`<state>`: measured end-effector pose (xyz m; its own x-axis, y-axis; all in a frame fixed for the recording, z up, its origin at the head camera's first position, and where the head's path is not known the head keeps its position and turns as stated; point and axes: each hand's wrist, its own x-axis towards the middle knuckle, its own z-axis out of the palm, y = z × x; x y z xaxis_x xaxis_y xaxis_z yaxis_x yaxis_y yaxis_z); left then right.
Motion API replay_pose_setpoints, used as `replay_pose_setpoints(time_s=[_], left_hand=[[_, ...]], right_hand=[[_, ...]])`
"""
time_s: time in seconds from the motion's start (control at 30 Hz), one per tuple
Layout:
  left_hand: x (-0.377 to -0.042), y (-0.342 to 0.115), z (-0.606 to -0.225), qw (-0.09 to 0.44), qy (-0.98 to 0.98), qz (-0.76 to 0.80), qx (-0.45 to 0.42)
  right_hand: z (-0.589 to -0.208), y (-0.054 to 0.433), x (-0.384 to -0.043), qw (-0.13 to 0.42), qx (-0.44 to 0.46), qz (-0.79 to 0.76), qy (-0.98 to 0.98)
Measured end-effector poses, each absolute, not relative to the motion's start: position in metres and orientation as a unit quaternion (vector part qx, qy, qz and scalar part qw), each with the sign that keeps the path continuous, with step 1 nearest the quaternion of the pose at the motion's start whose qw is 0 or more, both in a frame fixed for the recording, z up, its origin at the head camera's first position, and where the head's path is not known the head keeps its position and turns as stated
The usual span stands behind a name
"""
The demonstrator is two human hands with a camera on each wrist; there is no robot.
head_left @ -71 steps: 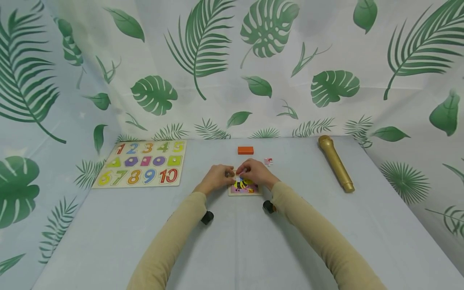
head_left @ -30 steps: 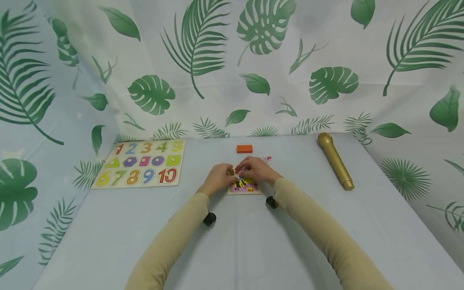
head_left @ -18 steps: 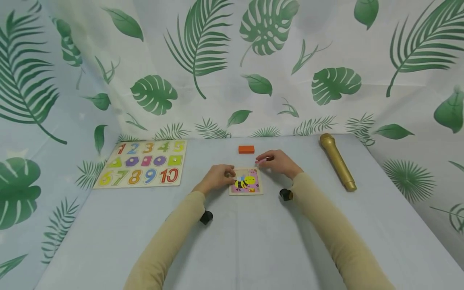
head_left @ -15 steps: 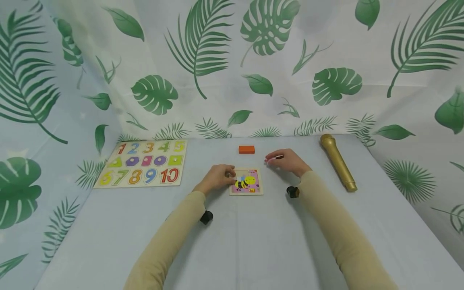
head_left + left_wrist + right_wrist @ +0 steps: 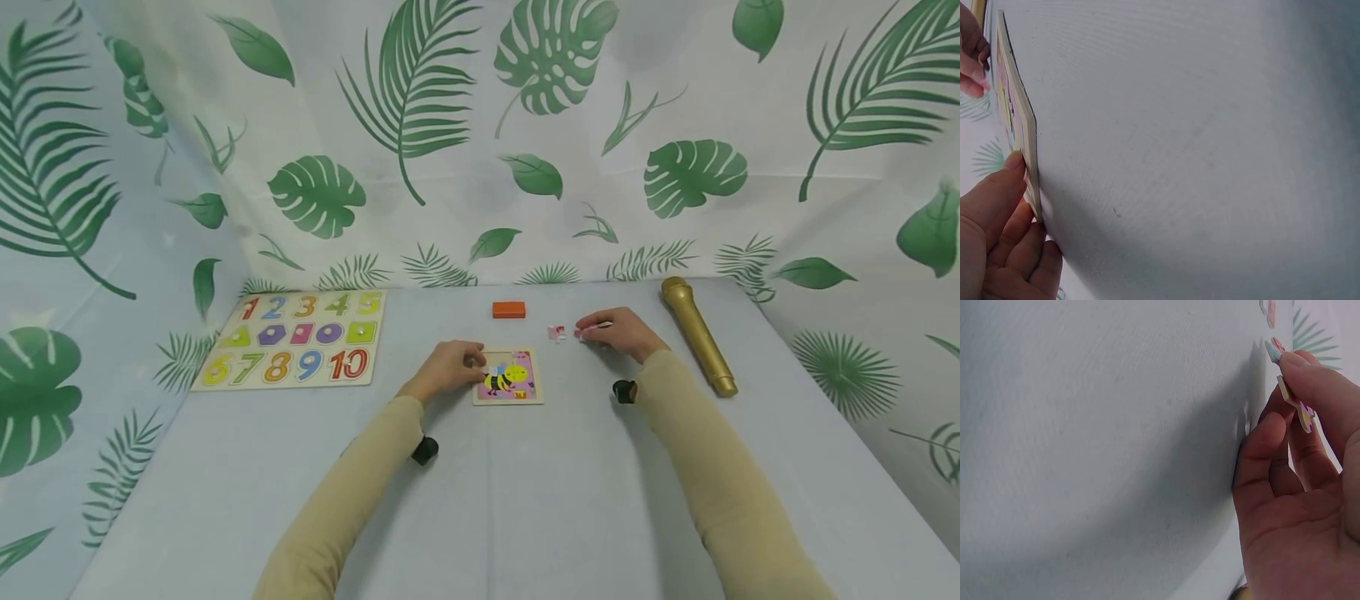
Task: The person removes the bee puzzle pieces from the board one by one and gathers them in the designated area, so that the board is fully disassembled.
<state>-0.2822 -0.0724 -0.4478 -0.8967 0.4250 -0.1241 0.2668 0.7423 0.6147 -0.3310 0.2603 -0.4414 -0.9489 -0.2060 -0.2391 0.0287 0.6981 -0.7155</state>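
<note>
A small square jigsaw puzzle board [image 5: 508, 398] with a bee picture lies at the middle of the table. My left hand [image 5: 447, 367] holds it by its left edge; in the left wrist view the thumb [image 5: 1013, 164] rests on the top face and the other fingers lie along the side. To the board's right, my right hand [image 5: 624, 332] pinches a small pink puzzle piece [image 5: 1274, 351] at the fingertips. A second puzzle piece [image 5: 1297, 406] sits farther back between the thumb and fingers. Just left of that hand, a loose pink-and-white puzzle piece [image 5: 557, 333] lies on the table.
An orange block [image 5: 508, 310] lies behind the board. At the left is a wooden number-and-shape board [image 5: 288, 340] with knobs. A gold microphone [image 5: 699, 335] lies at the right. Leaf-printed cloth [image 5: 450, 208] walls off the back and sides.
My right hand has moved from over the bee puzzle to the right, carrying puzzle pieces past the loose piece, which shows again. My left hand has stayed at the board's left edge.
</note>
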Motion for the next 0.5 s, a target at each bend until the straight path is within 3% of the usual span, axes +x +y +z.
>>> replay_pose_setpoints(time_s=[0.5], left_hand=[[-0.2806, -0.0711, -0.4468, 0.134, 0.923, 0.315, 0.178]], right_hand=[[-0.4434, 0.2574, -0.3370, 0.159, -0.034, -0.370, 0.915]])
